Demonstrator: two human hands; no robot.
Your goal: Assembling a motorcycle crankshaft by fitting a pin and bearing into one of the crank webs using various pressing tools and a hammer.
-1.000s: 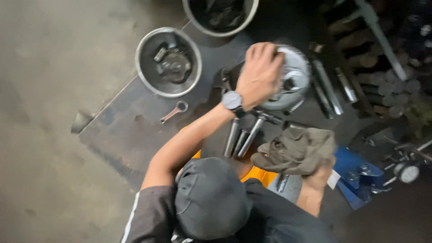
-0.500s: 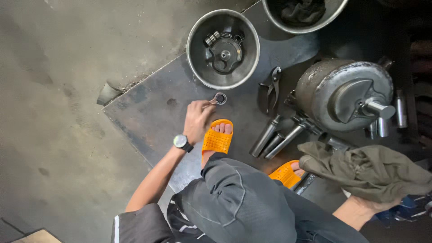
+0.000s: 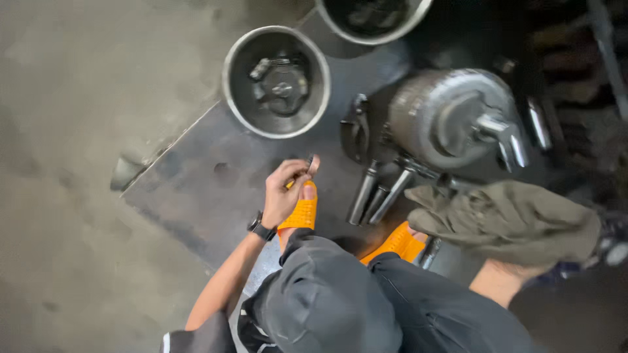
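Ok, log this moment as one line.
left hand: gripping small wrench | right hand: under olive rag | steel bowl: parts inside

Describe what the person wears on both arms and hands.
The left hand is bare, with a black wristwatch at the wrist. The forearm is uncovered; a dark short sleeve with a white stripe starts near the shoulder. The right hand is hidden under an olive rag; its forearm shows no sleeve.

A dark metal sheet (image 3: 216, 189) lies on the concrete floor (image 3: 78, 98). Near its far edge stands a steel bowl (image 3: 239, 98) of greasy parts, beside black pliers (image 3: 356, 127), a round metal drum housing (image 3: 425, 111) and several cylindrical sockets (image 3: 366, 193).
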